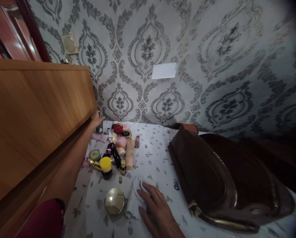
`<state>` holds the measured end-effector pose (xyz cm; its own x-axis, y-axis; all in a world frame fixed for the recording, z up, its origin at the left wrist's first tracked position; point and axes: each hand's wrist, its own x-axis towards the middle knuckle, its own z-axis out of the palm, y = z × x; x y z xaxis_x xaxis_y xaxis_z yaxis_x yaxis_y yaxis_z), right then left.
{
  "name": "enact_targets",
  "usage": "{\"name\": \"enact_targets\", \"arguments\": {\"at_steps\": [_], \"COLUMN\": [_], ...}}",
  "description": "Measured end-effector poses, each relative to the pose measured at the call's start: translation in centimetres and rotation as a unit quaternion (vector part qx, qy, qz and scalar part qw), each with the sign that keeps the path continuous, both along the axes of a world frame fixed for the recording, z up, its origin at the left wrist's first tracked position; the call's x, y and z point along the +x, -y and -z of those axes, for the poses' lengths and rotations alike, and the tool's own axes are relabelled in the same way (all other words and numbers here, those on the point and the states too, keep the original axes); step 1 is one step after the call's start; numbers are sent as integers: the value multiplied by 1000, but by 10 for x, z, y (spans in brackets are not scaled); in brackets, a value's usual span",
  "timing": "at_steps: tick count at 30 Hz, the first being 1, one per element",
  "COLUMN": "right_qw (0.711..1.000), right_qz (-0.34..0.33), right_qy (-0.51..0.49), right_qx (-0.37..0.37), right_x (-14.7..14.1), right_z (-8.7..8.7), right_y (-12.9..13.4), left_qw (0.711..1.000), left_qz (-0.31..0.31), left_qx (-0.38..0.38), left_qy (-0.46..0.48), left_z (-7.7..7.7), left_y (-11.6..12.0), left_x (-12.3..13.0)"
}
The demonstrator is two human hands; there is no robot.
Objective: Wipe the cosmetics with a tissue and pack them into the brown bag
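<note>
At the far left corner of the bed or table surface, my left hand (97,119) is closed around a small dark bottle (100,125) standing near the wall. My right hand (159,210) is low in the middle, its curled fingers on a crumpled white cloth (134,201). Something dark under that palm is mostly hidden. Left of the cloth lies a round gold compact (115,201). Between the hands is a cluster of cosmetics: a yellow-lidded jar (105,164), a beige tube (130,154), a black tube (115,155), a small gold-capped bottle (123,167) and a pink tube (100,137).
A dark brown zippered bag (212,175) fills the right side. A wooden cabinet side (38,122) runs along the left, close to my left arm. Behind is a patterned wall (148,46) bearing a white card (164,70). Printed white cloth (160,148) covers the surface.
</note>
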<state>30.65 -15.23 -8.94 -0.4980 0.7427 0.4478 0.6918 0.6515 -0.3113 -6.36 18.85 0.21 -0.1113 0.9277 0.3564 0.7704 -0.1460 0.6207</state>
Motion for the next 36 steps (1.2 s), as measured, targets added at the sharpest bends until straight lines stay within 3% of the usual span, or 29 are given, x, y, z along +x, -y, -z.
{"name": "enact_targets", "arguments": {"at_steps": [3,11,16,21,27,32,36], "right_qw": [1000,999,999,999,998,997,993], "right_qz": [1,0,3,11,13,3,-17], "right_qy": [0,-5,-11,-11,-11,-50,-97], "right_qx": [-11,-35,-40,-39,-63,-63,-62], "right_x": [-1,0,-2,-5,-6,-7,-6], "right_z": [0,-6,-8,-10,-16,-12,-8], "right_y": [-1,3,4,7,8,5,3], "left_qw": [998,983,978,961,954,959,951], "left_qz": [16,50,91,160,193,207,260], "left_qx": [1,-84,-44,-58,-57,-32,-7], "left_qy": [-54,-154,-184,-219,-221,-192,-168], "left_z": [0,26,19,16,9,-3,-15], "left_y": [-8,-1,10,16,24,47,74], "left_x": [8,40,71,102,105,108,137]}}
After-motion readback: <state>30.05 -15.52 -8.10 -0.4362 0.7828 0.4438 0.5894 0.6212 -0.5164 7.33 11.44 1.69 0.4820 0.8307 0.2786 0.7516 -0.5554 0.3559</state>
